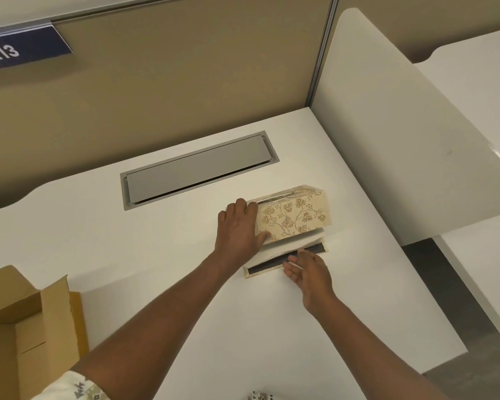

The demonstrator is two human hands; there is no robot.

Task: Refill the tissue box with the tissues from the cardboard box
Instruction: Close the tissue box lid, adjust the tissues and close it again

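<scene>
A beige tissue box cover with a leaf pattern is tilted up on the white desk, its near edge raised off its flat base. White tissues show in the gap between cover and base. My left hand grips the cover's left end, thumb on the front face. My right hand lies flat with fingers apart at the base's near edge, touching the tissues' lower edge. The open brown cardboard box stands at the near left; its inside shows no tissues.
A grey cable hatch is set into the desk behind the tissue box. A tan partition with a "213" label closes the back. A white divider panel stands right; beyond it another desk.
</scene>
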